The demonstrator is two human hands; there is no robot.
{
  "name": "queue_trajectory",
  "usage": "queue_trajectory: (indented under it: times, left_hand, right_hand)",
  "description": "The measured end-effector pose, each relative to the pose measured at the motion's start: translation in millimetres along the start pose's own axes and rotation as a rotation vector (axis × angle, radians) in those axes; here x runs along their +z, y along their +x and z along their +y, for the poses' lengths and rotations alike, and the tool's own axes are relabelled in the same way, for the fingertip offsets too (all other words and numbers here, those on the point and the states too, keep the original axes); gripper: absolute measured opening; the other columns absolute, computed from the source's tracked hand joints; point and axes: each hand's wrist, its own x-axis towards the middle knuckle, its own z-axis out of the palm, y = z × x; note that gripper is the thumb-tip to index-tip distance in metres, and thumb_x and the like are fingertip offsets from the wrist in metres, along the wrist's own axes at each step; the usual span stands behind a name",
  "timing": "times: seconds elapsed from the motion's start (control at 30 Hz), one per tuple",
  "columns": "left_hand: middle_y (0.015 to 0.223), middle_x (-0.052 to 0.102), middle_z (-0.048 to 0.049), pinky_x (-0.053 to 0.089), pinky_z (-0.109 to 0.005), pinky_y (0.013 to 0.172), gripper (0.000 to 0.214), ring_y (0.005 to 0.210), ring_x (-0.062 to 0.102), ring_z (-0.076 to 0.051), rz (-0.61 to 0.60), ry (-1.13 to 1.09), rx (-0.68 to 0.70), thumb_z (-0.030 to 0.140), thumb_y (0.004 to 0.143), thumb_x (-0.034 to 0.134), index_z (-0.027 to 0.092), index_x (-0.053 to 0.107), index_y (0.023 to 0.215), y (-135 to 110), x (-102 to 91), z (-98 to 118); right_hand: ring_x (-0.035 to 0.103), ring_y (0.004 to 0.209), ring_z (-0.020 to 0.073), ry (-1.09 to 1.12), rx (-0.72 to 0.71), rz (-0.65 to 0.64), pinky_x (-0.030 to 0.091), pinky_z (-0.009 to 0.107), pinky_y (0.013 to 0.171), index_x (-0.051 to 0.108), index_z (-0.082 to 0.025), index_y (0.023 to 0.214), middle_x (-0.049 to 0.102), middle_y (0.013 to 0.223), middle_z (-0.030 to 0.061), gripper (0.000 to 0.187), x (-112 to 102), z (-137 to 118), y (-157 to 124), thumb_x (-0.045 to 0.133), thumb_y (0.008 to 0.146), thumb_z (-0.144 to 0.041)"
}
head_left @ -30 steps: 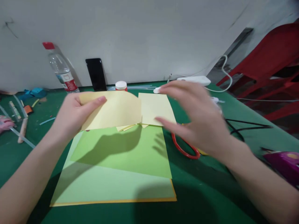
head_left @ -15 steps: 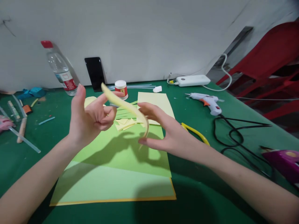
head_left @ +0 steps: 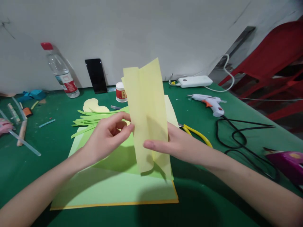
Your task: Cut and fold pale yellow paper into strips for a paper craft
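Above the surface (head_left: 201,201), well in from its back edge, the right hand (head_left: 176,142) grips an upright yellow sheet (head_left: 148,104), thumb in front; the left hand (head_left: 106,134) has fingertips at the sheet's left edge, whether pinching I cannot tell. An uneven pull could crease or tear it; a low sweep could scatter the green strips (head_left: 88,120). The right fingers are hidden behind the sheet; the purple thing (head_left: 287,166) is cut off.

The right hand (head_left: 177,143) holds a creased yellow sheet (head_left: 144,97) upright mid-view, the left hand (head_left: 105,135) meeting its edge at nine o'clock, with green strips (head_left: 88,119) beyond, layered paper (head_left: 113,189) at seven, a phone (head_left: 96,75) at ten and a white-bodied glue gun (head_left: 213,102) near three.
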Motion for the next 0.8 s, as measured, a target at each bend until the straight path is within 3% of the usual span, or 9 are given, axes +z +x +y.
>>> queue_trajectory:
  times: [0.1,0.27,0.47,0.57,0.67,0.73,0.8]
  left_hand:
    - [0.05,0.039,0.0071,0.023,-0.018,0.034,0.009,0.036,0.03,-0.004,0.045,-0.016,-0.019,0.019,0.08,0.046,0.018,0.051,0.073,1,-4.5,2]
    - [0.049,0.032,0.007,0.02,-0.02,0.038,0.013,0.04,0.026,-0.006,0.198,0.034,0.018,0.019,0.078,0.046,0.018,0.049,0.066,6,-21.5,1]
    - [0.062,0.046,0.0022,0.03,-0.023,0.047,0.015,0.056,0.041,-0.011,0.394,0.336,0.017,0.021,0.081,0.044,0.02,0.049,0.066,13,-42.5,-4]
    - [0.071,0.052,0.0007,0.036,-0.025,0.053,0.013,0.064,0.049,-0.014,0.427,0.471,0.064,0.024,0.083,0.043,0.021,0.049,0.071,15,-42.3,-8]
    - [0.091,0.055,-0.0042,0.043,-0.029,0.067,0.009,0.083,0.054,-0.018,0.462,0.589,0.203,0.024,0.084,0.046,0.021,0.049,0.091,14,-34.6,-13]
    - [0.106,0.052,-0.0083,0.043,-0.034,0.08,0.024,0.1,0.049,-0.021,0.517,0.744,0.369,0.02,0.082,0.048,0.021,0.047,0.107,13,-29.6,-18]
    - [0.113,0.051,-0.0052,0.034,-0.042,0.096,0.032,0.107,0.046,-0.021,0.55,0.921,0.617,0.013,0.081,0.048,0.027,0.05,0.11,11,-27.4,-23]
  right_hand:
    - [0.057,0.101,0.0164,0.202,0.048,0.011,0.05,0.029,0.081,0.052,-0.028,0.115,0.059,0.115,-0.0008,0.037,-5,2,2,0.057,0.078,-0.028]
    - [0.061,0.093,0.0193,0.533,0.167,0.225,0.049,0.033,0.085,0.064,-0.024,0.077,0.067,0.096,0.001,0.009,-15,1,10,0.06,0.073,-0.029]
    - [0.06,0.097,0.023,0.52,0.146,0.394,0.05,0.042,0.084,0.057,-0.021,0.071,0.067,0.092,0.0036,0.006,-19,9,17,0.055,0.068,-0.017]
    - [0.062,0.09,0.0218,0.494,0.149,0.324,0.052,0.039,0.08,0.054,-0.023,0.061,0.068,0.083,0.0028,0.01,-15,15,16,0.059,0.066,-0.016]
    - [0.064,0.086,0.0191,0.526,0.14,0.165,0.053,0.032,0.077,0.061,-0.023,0.063,0.069,0.083,0.0022,0.009,-10,18,14,0.063,0.066,-0.015]
    - [0.063,0.09,0.0184,0.564,0.123,0.07,0.053,0.031,0.079,0.065,-0.023,0.077,0.069,0.092,0.0024,0.012,-6,19,13,0.062,0.069,-0.015]
    - [0.061,0.095,0.0182,0.608,0.119,0.027,0.052,0.032,0.081,0.064,-0.024,0.093,0.067,0.101,0.0025,0.023,-3,19,13,0.06,0.073,-0.015]
